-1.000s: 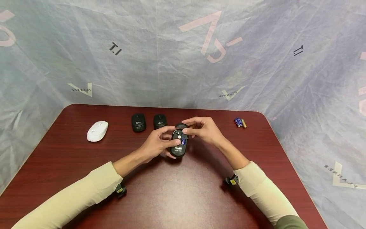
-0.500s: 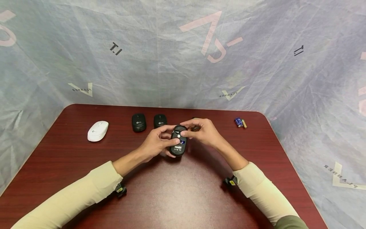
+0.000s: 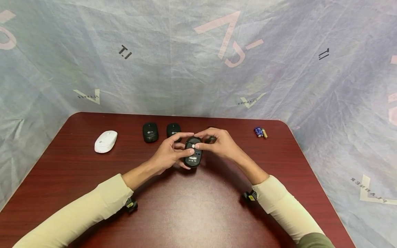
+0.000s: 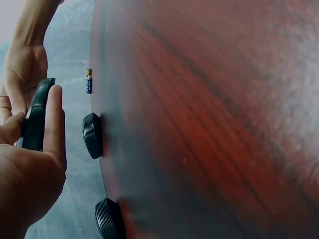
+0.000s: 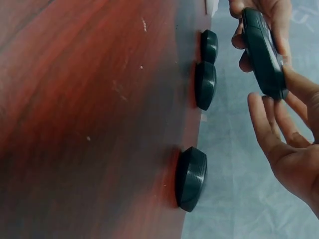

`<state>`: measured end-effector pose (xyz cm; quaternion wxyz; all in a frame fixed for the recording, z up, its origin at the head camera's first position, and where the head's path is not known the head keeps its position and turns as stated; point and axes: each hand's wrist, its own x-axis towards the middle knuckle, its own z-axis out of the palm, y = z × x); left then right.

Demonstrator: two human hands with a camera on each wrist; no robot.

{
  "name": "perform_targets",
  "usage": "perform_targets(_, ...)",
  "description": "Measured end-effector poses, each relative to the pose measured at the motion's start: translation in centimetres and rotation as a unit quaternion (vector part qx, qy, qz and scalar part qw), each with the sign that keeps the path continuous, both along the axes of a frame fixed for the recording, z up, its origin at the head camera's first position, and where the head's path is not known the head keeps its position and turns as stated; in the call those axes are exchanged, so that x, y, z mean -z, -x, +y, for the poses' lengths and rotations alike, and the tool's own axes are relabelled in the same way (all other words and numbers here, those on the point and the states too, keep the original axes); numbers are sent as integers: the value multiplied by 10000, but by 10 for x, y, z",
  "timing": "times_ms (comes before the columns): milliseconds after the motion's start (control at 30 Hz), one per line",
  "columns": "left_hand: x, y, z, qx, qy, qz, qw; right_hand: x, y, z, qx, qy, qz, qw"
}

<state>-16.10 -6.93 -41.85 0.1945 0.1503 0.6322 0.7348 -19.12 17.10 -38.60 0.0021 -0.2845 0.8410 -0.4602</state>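
A black computer mouse (image 3: 193, 160) is held above the table, its labelled underside turned toward the head camera. My left hand (image 3: 165, 153) grips it from the left, thumb across the underside and fingers behind. From the right, my right hand (image 3: 221, 143) pinches its far end, with the thumb pressed near a white round spot. A small bluish patch shows beside the left thumb; the rest of that battery slot is covered or dark. In the right wrist view, the mouse (image 5: 261, 55) is seen edge-on between both hands, and the right fingers (image 5: 264, 124) are spread near its lower end.
Two black mice (image 3: 150, 132) (image 3: 173, 131) stand at the back of the red-brown table (image 3: 192, 213), and another black mouse (image 3: 211, 139) is partly behind my right hand. A white mouse (image 3: 105, 141) lies left. Small blue batteries (image 3: 258, 132) and a gold-ended battery (image 3: 264, 133) lie right.
A dark rounded piece at the mouse's far end, earlier sticking out, now sits in line with the body. The blue battery, earlier plain, is mostly covered. My right hand has shifted slightly.
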Motion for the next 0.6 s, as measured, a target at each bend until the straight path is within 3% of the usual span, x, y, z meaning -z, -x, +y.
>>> perform_targets(233,0,0,1,-72,25,128,9999,7,-8,-3,89,632,-755,9951)
perform_targets(333,-1,0,0,-167,-51,134,9998,8,-10,-1,11,458,-807,9957)
perform_targets(467,-1,2,-1,-282,-136,175,9994,7,-10,4,-426,173,-911,9948)
perform_targets(600,-1,3,-3,-334,-151,150,9992,9,-7,7,-719,-182,-534,9958)
